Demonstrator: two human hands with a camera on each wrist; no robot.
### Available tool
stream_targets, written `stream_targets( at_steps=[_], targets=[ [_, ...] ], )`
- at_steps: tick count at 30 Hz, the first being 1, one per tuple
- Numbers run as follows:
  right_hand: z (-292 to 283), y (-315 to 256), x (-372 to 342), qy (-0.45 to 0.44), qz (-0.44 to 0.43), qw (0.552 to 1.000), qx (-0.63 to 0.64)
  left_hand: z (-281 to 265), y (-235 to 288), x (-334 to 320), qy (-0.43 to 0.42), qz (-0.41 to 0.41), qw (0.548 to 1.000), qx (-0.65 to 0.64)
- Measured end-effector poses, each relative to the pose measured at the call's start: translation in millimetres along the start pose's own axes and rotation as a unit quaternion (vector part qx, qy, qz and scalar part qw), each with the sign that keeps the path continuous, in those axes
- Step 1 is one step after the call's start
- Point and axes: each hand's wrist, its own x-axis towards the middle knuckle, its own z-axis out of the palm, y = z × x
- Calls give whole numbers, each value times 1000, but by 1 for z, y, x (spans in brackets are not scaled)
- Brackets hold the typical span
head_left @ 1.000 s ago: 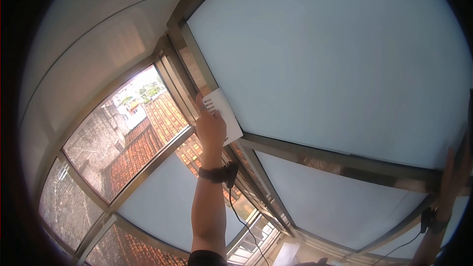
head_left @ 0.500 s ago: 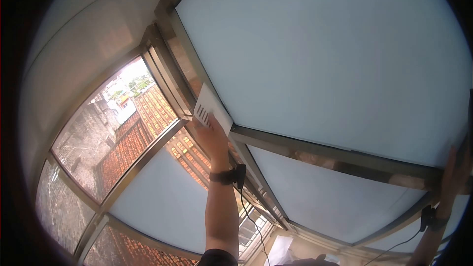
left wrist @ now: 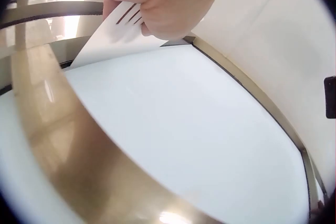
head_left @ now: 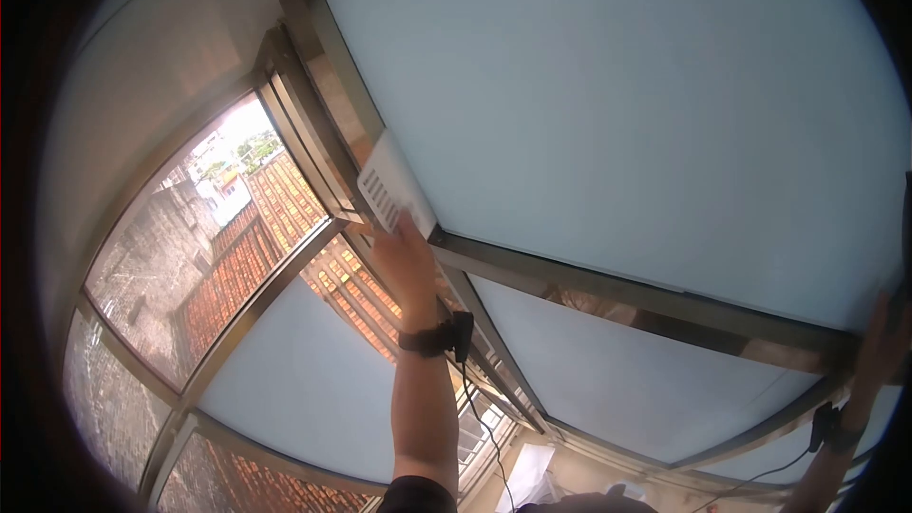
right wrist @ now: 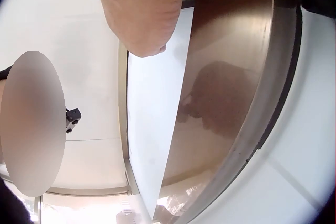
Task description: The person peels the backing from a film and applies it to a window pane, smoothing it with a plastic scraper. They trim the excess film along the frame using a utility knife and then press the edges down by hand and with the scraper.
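Note:
A thin white slotted plate (head_left: 407, 180) lies along the metal frame beside the large frosted panel (head_left: 608, 133). My left hand (head_left: 407, 271) pinches its lower part, thumb over the face. The left wrist view shows this hand (left wrist: 163, 6) above the panel, with the plate (left wrist: 102, 45) slanting down from it; some fingertips are hidden. At the far right of the head view, my right hand (head_left: 883, 332) is at the panel's edge, its fingers extended upward into shadow. In the right wrist view, the hand (right wrist: 142, 16) is beside the broad metal frame (right wrist: 226, 71), fingertips out of sight.
Left of the plate, a window shows tiled roofs (head_left: 285, 199) and a weathered wall (head_left: 147, 266). Metal bars (head_left: 608, 294) divide the frosted panes. Cables hang from both wrist cameras. White sheets (head_left: 532, 475) lie at the bottom. A blurred oval covers the right wrist view's left side.
The window and plate have shifted left and up in the head view. My left hand has moved lower on the plate, uncovering more of its slots. The right hand sits slightly farther right.

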Motion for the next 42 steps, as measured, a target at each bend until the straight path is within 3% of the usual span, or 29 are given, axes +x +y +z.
stream_targets(
  at_steps=[5,9,11,13,14,16,19,22,24,25,26,27,30,32,34,42],
  targets=[
    [1,2,-3,-2,24,1000,0,3,15,46,22,20,999,-23],
    [1,-2,-2,4,28,1000,11,0,37,98,44,68,996,38],
    [0,-9,2,17,18,999,22,-6,44,120,23,106,993,-35],
    [-2,-6,15,31,10,999,30,-24,63,136,-72,119,990,-9],
    [0,-5,23,24,13,999,23,-36,70,136,-125,156,978,-55],
    [6,-7,39,119,-143,983,-2,-57,77,123,-236,133,962,-17],
    [2,-18,39,108,-121,987,-12,-59,56,105,-394,120,911,21],
    [3,-27,38,103,-117,988,-15,-47,42,95,-456,123,875,108],
    [8,-24,30,98,-118,988,-18,-38,19,98,-479,150,861,83],
    [17,-14,15,9,18,997,-74,-34,11,99,-492,171,852,57],
    [19,-20,14,-79,154,977,-128,-32,7,99,-500,175,847,53],
    [4,-21,36,110,-100,989,-18,-29,2,98,-505,184,841,55],
    [4,-19,36,126,-154,980,-15,-22,-18,97,-530,179,828,35],
    [3,-25,27,105,-128,986,-23,-19,-28,99,-518,229,824,17],
    [14,-6,5,77,74,988,-115,-12,-35,93,-529,239,814,-19],
    [9,16,-2,65,-77,976,-192,-16,-20,69,-491,291,819,-58]
  ],
)
